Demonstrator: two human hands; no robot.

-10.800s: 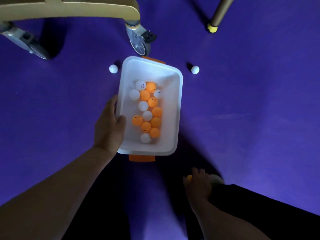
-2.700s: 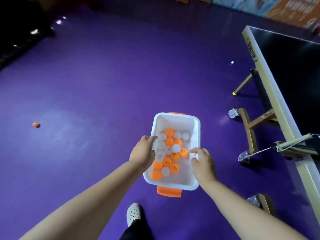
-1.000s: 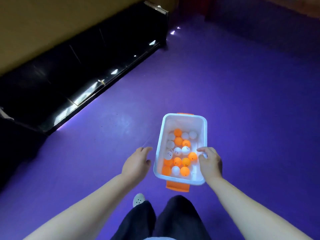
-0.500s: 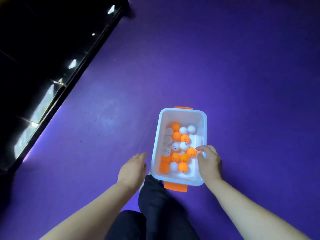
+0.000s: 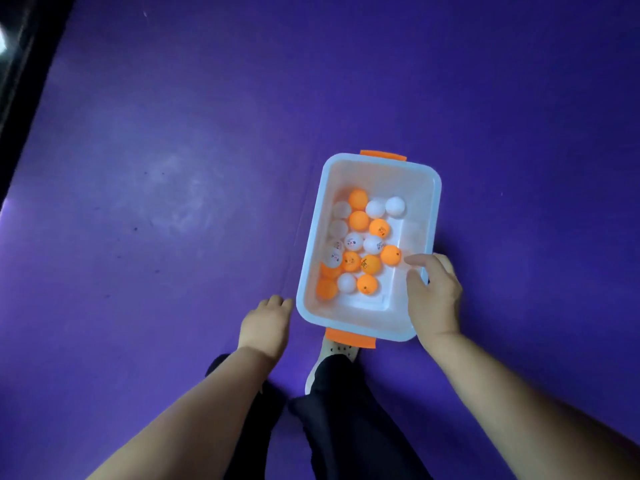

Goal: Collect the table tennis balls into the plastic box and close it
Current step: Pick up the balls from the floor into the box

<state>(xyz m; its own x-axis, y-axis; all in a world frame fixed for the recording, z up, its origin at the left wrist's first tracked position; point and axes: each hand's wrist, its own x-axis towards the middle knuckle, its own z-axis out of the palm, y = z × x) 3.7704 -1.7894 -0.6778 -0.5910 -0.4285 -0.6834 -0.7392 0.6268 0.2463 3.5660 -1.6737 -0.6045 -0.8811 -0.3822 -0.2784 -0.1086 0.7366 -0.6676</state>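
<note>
The white plastic box (image 5: 420, 308) with orange latches at both short ends is held above the purple floor, with no lid on it. Several orange and white table tennis balls (image 5: 360, 247) lie inside, bunched toward its left side. My right hand (image 5: 434, 297) grips the box's right rim, thumb over the edge and fingers outside. My left hand (image 5: 265, 322) hangs just beside the box's near left corner with loosely bent fingers and holds nothing. No lid or loose ball is in view.
Purple floor (image 5: 173, 168) fills the view. A black, glossy piece of furniture (image 5: 14, 81) runs along the far left edge. My legs in dark trousers (image 5: 332, 417) and a light shoe (image 5: 329, 355) are directly below the box.
My left hand has come off the box's left rim and now hangs beside it. The right hand alone carries the box. The view has tipped down and the black furniture has slid off left.
</note>
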